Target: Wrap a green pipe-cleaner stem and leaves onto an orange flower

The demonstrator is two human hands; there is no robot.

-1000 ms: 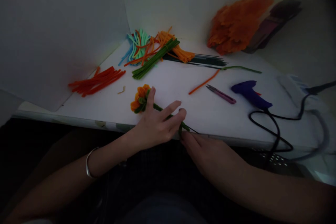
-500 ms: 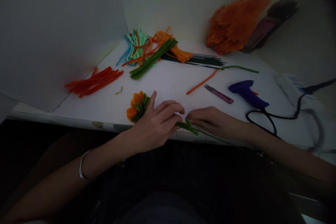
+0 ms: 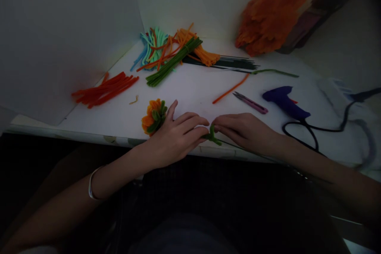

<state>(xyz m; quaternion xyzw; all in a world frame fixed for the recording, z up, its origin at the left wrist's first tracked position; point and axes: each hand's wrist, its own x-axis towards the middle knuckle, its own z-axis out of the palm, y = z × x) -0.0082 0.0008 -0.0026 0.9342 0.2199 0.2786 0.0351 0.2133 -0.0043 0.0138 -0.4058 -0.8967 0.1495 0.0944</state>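
Observation:
An orange pipe-cleaner flower [image 3: 151, 116] with green leaves lies near the front edge of the white table [image 3: 196, 87]. My left hand [image 3: 175, 137] grips its green stem just behind the flower head, fingers curled over it. My right hand [image 3: 245, 131] pinches the green pipe cleaner [image 3: 213, 135] that is wound around the stem, fingertips almost touching those of the left hand. A thin dark wire runs from the stem to the right under my right wrist.
Red pipe cleaners [image 3: 104, 89] lie at left. A mixed bundle of teal, orange and green ones [image 3: 171, 53] lies at the back with dark wires [image 3: 232, 63]. Pink snips [image 3: 250, 103], a purple glue gun [image 3: 284, 101] with black cord and an orange fluffy pile [image 3: 272, 16] are right.
My right hand came up from below the table edge onto the table and now pinches the green pipe cleaner on the stem. The left hand's fingers curled down over the stem.

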